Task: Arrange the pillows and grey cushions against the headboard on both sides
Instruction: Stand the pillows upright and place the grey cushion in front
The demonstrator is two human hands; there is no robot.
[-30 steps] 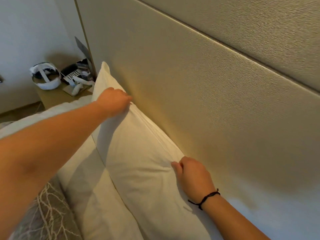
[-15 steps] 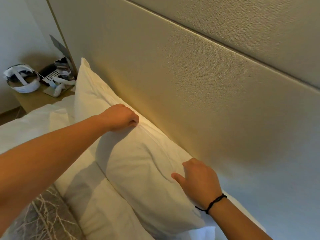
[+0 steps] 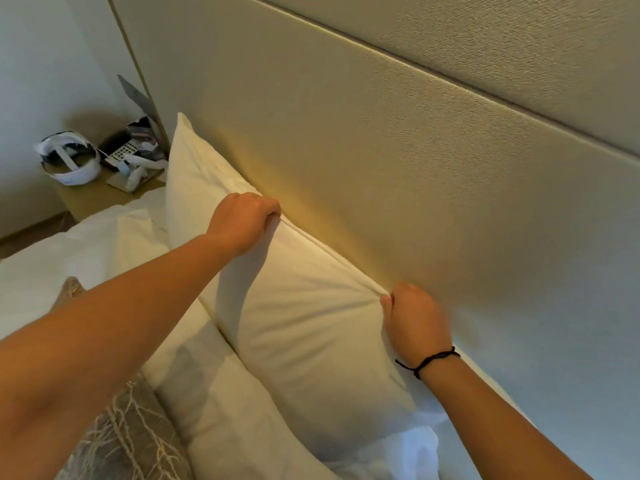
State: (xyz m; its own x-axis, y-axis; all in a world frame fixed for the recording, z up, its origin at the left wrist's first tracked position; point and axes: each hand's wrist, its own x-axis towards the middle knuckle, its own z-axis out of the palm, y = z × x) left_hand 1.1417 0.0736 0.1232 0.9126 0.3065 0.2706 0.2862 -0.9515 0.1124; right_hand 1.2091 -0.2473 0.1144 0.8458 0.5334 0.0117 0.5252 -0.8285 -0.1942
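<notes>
hands set a white pillow up against the headboard

both hands are on the top edge of the white pillow (image 3: 298, 327). the left hand (image 3: 244, 221) has its fingers curled over that edge and grips it, about halfway along. the right hand (image 3: 414, 322) pinches the same edge closer to the near end, and the cloth bunches up into little folds where it pinches. a black cord band (image 3: 429, 360) sits on the right wrist.

the pillow stands on its long side. its top edge touches the headboard (image 3: 381, 168), and its far corner pokes up near the headboard's left edge. a second white pillow (image 3: 221, 403) lies low in front of it, touching it. a grey cushion (image 3: 128, 441) with a pale branch pattern waits at the bottom left, just beside that second pillow. white bedding (image 3: 86, 244) spreads off to the left. past the bed, a bedside table (image 3: 86, 199) holds a white headset (image 3: 69, 161) and a few small things too tiny to name.

it looks like the step now is making this back pillow stand straight and flat on the headboard. i think the task is still early, since the cushion is not in place yet. next, the hands would need to let go softly so the pillow does not flop forward, then prop the low pillow against it and bring the grey cushion up in front.
</notes>
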